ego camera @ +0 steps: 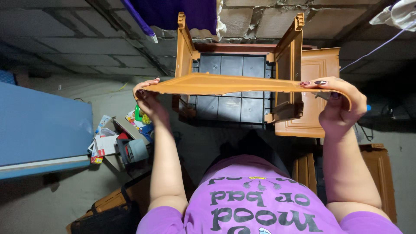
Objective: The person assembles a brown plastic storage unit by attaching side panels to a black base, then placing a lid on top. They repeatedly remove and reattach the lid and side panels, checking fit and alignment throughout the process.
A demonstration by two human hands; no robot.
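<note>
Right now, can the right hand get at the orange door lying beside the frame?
Probably, once freed: the orange door lies just past the right hand, nothing between, but it and the left hand both grip the long orange panel.

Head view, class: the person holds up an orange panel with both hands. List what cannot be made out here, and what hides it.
- Orange panel: seen edge-on, so its faces are unseen.
- Left hand and right hand: fingers partly behind the panel.
- Black-based cabinet frame: the panel crosses it.
- Boxes on the floor: too small to identify.
- Dark bag: cut off by the bottom edge.
</note>
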